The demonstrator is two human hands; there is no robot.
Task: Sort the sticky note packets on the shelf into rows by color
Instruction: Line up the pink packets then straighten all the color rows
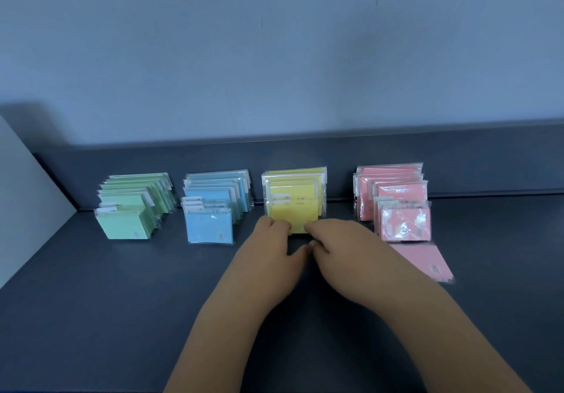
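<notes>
Snugly between both hands [274, 251] [338, 247], yellow packet [294, 214].

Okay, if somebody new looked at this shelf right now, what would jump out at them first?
Four colour rows of packets stand along the dark shelf: green row at the left, then blue row, yellow row and pink row. In the middle, the left hand and right hand grip the front yellow packet at its lower edge. A flat pink packet lies before the pink row.
</notes>
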